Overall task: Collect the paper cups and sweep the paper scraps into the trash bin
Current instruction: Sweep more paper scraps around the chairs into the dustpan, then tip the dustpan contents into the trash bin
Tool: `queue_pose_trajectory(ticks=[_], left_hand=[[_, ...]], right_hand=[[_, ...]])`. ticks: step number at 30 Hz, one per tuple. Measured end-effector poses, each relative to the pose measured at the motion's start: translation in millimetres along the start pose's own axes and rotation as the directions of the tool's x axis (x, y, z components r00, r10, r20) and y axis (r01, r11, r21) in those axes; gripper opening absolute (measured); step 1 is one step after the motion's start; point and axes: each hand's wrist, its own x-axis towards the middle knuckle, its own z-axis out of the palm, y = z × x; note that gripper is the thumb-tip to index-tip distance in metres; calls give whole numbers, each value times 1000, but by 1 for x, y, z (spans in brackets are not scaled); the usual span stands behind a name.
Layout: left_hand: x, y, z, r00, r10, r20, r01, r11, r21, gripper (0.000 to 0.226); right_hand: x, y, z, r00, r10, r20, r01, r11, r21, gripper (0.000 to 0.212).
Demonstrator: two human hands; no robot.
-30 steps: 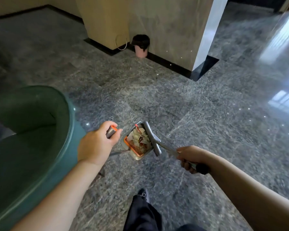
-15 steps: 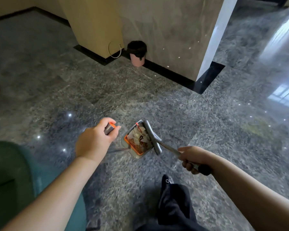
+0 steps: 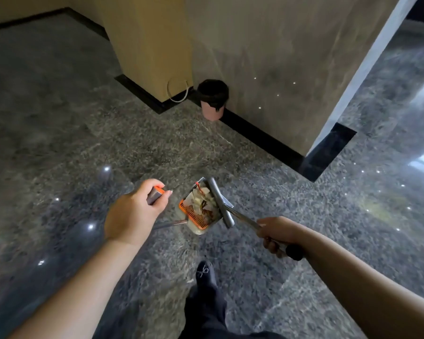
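Left hand [image 3: 132,211] is curled round the grey, orange-tipped handle [image 3: 156,195] of a clear plastic dustpan with an orange comb edge [image 3: 198,216], carried above the floor. White paper scraps [image 3: 201,201] lie inside the pan; whether paper cups are among them cannot be told.

Right hand [image 3: 275,234] is wrapped round the metal shaft of a grey hand broom [image 3: 220,203], black end cap protruding behind the fist. The broom head lies along the pan's right rim, touching it.

Pink round trash bin with a black liner bag [image 3: 213,100] stands on the speckled grey polished stone floor [image 3: 83,143], against the black skirting [image 3: 262,140] of a beige stone-clad pillar [image 3: 267,57], just right of the inner corner where a yellow wall panel [image 3: 152,40] meets it. A white cord loop [image 3: 178,91] hangs at that corner, just beside the bin.

Bin is well apart from the pan, straight ahead; open floor lies between them. The pillar's outer corner sits to the right, with glossy floor beyond it. 1 dark shoe [image 3: 205,272] and dark trouser leg [image 3: 206,311] show below the pan.
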Motion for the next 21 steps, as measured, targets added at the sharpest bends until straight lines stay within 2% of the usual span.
queue_pose_trajectory(ticks=[3,7,10,18,21], left_hand=[[70,-14,28,1000,-23,3,23,1000,17,24],[169,-31,60,1000,25,1,-25,1000,-10,25],[242,-37,78,998,61,12,-61,997,-41,25],[435,-25,127,990,131,47,-132,991,5,27],[504,-14,151,987,158,-4,-158,986,48,30]], right_hand=[[41,-56,-24,1000,0,-6,-1,999,-40,34],[96,-128,-53,1000,20,-19,-21,1000,-22,9],[133,-176,-77,999,21,-36,-22,999,-23,9],[227,-305,-171,996,2,-90,2,999,47,19],[264,-360,-215,995,-44,-85,45,999,15,16]])
